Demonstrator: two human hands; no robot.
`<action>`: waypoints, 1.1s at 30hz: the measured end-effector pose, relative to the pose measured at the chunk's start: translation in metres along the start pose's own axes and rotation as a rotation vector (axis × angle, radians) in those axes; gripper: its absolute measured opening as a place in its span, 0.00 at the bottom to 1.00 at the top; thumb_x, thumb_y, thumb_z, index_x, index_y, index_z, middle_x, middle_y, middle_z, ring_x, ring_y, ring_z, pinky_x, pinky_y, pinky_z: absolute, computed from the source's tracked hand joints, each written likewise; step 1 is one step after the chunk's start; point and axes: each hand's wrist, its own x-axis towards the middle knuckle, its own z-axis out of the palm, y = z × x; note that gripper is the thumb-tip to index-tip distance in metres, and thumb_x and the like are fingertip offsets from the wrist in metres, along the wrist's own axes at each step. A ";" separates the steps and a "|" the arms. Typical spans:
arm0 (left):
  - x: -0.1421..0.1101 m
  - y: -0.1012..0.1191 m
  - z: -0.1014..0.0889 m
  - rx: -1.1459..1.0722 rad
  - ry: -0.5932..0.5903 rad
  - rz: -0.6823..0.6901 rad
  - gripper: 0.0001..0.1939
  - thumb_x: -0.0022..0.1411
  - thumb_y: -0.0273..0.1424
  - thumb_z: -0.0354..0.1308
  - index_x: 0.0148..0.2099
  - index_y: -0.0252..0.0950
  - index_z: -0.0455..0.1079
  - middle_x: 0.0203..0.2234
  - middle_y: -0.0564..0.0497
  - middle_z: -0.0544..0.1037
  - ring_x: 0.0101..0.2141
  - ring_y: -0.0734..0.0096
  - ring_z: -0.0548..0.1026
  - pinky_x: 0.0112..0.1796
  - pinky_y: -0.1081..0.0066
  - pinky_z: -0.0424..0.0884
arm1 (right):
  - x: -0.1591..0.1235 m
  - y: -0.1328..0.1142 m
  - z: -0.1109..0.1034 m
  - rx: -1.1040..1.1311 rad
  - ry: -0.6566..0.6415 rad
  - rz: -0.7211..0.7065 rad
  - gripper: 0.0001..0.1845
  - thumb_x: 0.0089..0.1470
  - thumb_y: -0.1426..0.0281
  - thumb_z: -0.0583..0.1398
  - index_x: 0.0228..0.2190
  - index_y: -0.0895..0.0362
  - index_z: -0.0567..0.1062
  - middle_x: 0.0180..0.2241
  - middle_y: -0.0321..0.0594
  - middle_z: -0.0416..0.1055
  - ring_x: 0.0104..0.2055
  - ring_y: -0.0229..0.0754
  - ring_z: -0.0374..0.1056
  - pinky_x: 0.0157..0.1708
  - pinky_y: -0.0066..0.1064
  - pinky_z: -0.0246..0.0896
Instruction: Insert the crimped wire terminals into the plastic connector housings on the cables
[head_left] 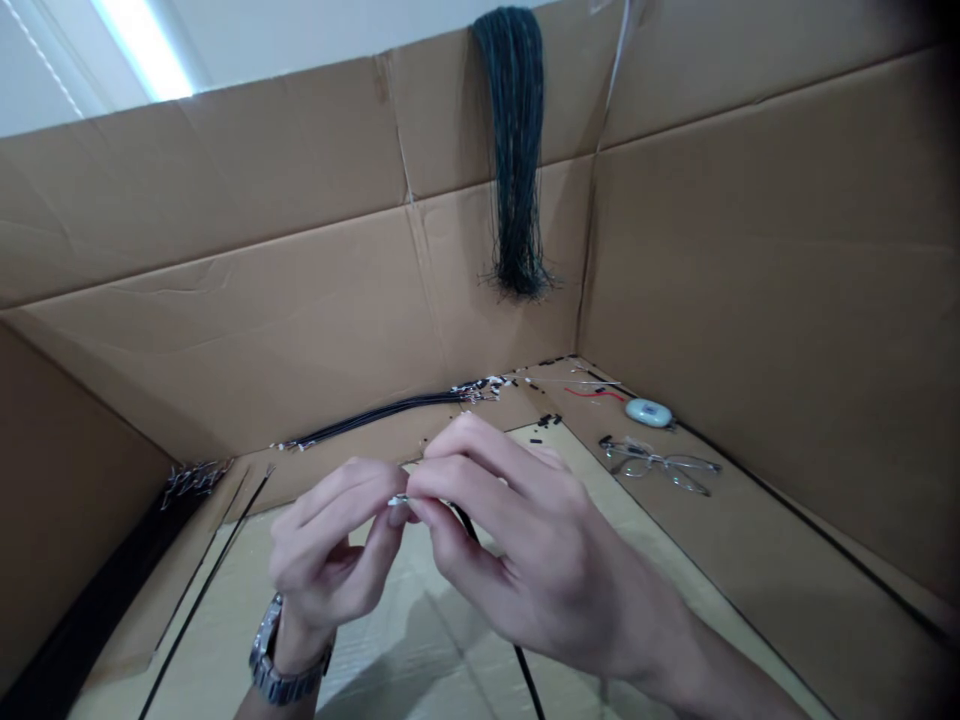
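My left hand (334, 545) and my right hand (510, 540) meet at the middle of the view, fingertips pinched together. Between them sits a small metal terminal (399, 499) on the end of a thin black wire (525, 670). The wire runs down from under my right hand toward the lower edge. A metal watch (277, 670) is on my left wrist. Both hands hover above the cardboard work surface (675, 540).
Cardboard walls (750, 250) enclose the space. A thick bundle of black wires (516, 150) hangs over the back wall. Finished black wires (390, 410) lie along the back. Glasses (660, 462) and a small white device (649, 412) lie at the right. More wires (191, 478) rest at the left.
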 end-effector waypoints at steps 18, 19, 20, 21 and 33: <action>0.008 0.007 -0.005 -0.020 -0.087 -0.123 0.09 0.60 0.14 0.60 0.37 0.32 0.74 0.27 0.50 0.79 0.28 0.73 0.76 0.30 0.75 0.74 | -0.001 0.004 -0.002 0.163 -0.030 0.146 0.05 0.61 0.80 0.57 0.34 0.63 0.73 0.34 0.36 0.65 0.30 0.31 0.61 0.30 0.26 0.62; 0.008 0.007 -0.006 -0.033 -0.103 -0.134 0.09 0.60 0.14 0.59 0.38 0.32 0.74 0.27 0.50 0.79 0.29 0.74 0.76 0.30 0.76 0.74 | -0.001 0.004 -0.002 0.184 -0.029 0.151 0.05 0.61 0.81 0.57 0.34 0.63 0.73 0.34 0.36 0.64 0.30 0.31 0.61 0.31 0.25 0.61; 0.009 0.007 -0.007 -0.046 -0.126 -0.142 0.09 0.61 0.14 0.59 0.39 0.32 0.74 0.28 0.50 0.79 0.29 0.74 0.76 0.30 0.76 0.74 | -0.001 0.003 -0.002 0.197 -0.034 0.157 0.05 0.61 0.80 0.57 0.34 0.63 0.73 0.33 0.35 0.64 0.31 0.31 0.61 0.31 0.25 0.61; 0.009 0.007 -0.008 -0.060 -0.151 -0.148 0.09 0.61 0.15 0.59 0.40 0.32 0.74 0.28 0.49 0.79 0.29 0.74 0.76 0.30 0.76 0.74 | -0.002 0.003 -0.003 0.204 -0.045 0.167 0.05 0.62 0.80 0.57 0.35 0.62 0.73 0.33 0.35 0.64 0.31 0.31 0.61 0.31 0.25 0.61; 0.010 0.004 -0.006 -0.092 -0.130 -0.112 0.09 0.60 0.14 0.59 0.35 0.32 0.73 0.26 0.49 0.78 0.27 0.72 0.76 0.30 0.73 0.75 | -0.002 -0.004 -0.008 0.148 -0.047 0.217 0.07 0.60 0.82 0.58 0.35 0.61 0.73 0.33 0.33 0.65 0.32 0.31 0.63 0.33 0.25 0.61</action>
